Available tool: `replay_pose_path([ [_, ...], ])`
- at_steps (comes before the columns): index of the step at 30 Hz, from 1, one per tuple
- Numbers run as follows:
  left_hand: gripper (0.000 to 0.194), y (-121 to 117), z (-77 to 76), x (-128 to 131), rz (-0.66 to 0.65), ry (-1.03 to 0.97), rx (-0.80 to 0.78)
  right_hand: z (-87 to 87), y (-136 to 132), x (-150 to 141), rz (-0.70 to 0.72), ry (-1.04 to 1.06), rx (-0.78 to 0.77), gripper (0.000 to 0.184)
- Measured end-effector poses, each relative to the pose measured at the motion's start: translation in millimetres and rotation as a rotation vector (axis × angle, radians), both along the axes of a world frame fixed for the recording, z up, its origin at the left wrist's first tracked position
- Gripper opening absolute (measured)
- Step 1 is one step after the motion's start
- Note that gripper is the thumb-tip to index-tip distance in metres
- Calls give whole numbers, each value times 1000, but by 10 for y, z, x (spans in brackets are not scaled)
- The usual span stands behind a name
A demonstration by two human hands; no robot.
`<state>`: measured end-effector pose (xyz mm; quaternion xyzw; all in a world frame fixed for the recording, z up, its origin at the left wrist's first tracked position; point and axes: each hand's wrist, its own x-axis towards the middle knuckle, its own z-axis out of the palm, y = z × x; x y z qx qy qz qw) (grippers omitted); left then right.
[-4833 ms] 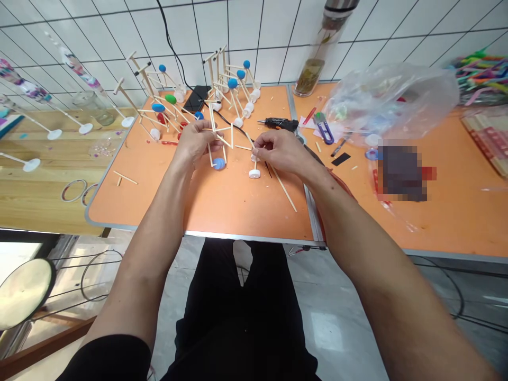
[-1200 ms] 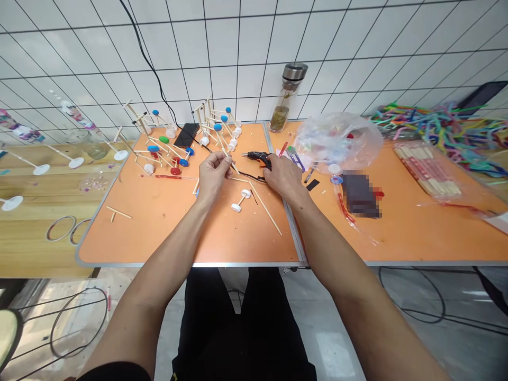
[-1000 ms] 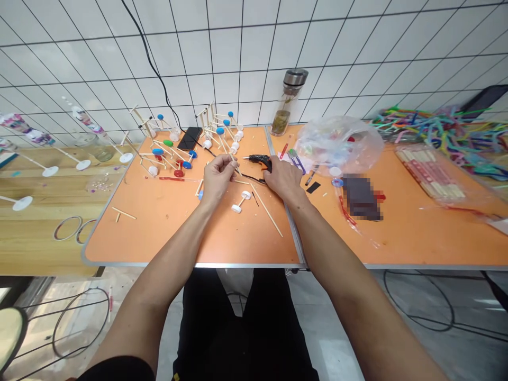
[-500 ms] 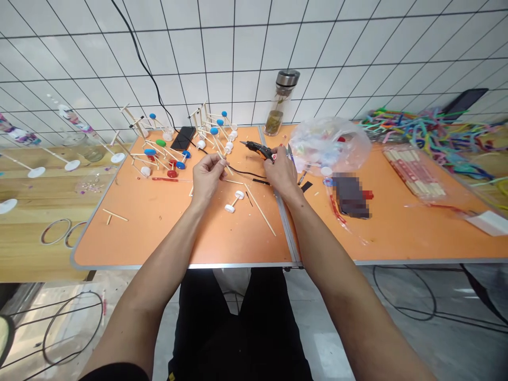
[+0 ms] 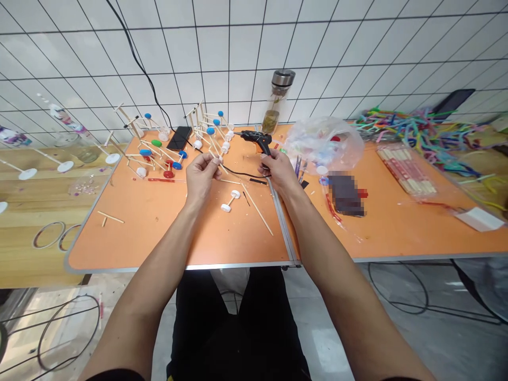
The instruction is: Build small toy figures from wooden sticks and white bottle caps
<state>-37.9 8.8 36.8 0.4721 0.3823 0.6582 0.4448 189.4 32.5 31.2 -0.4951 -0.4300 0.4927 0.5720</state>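
Observation:
My right hand (image 5: 275,168) is wrapped round the handle of a black hot glue gun (image 5: 256,138), whose nozzle points left. My left hand (image 5: 203,172) pinches a thin wooden stick (image 5: 215,153); how far it runs behind the fingers is hidden. Beneath the hands lies a pair of white wheels on a stick axle (image 5: 230,201), with a long loose stick (image 5: 257,210) to its right. Beyond my left hand stand stick frames with blue and white caps (image 5: 213,127). Further left is another group of stick frames with blue, green and red wheels (image 5: 153,152).
A black phone (image 5: 180,138) lies behind the frames. A glass bottle (image 5: 273,108) stands by the wall, beside a clear plastic bag (image 5: 323,143). Rightward are a blurred dark object (image 5: 346,194), packed sticks (image 5: 407,169) and colourful pipe cleaners (image 5: 420,129). The glue gun's cord crosses the table.
My right hand has lifted the glue gun off the table and turned it more upright, its grip now in the palm. My left hand keeps its pinch. The view has shifted slightly.

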Motion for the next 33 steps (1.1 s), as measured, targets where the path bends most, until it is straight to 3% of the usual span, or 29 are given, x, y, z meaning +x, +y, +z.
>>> replay_pose_path([
  [4, 29, -14, 13, 2, 0, 2, -21, 10, 2, 11, 37, 14, 24, 38],
  [14, 32, -15, -10, -8, -12, -14, 12, 66, -59, -26, 83, 153, -49, 40],
  [22, 30, -21, 32, 1, -13, -67, -57, 85, -113, -80, 148, 212, 42, 58],
  [29, 24, -95, 148, 20, -69, -265, -165, 129, -197, -115, 132, 58, 104, 74],
  [33, 15, -134, 270, -21, -107, -369, -251, 183, -287, -145, 150, -50, 179, 74],
])
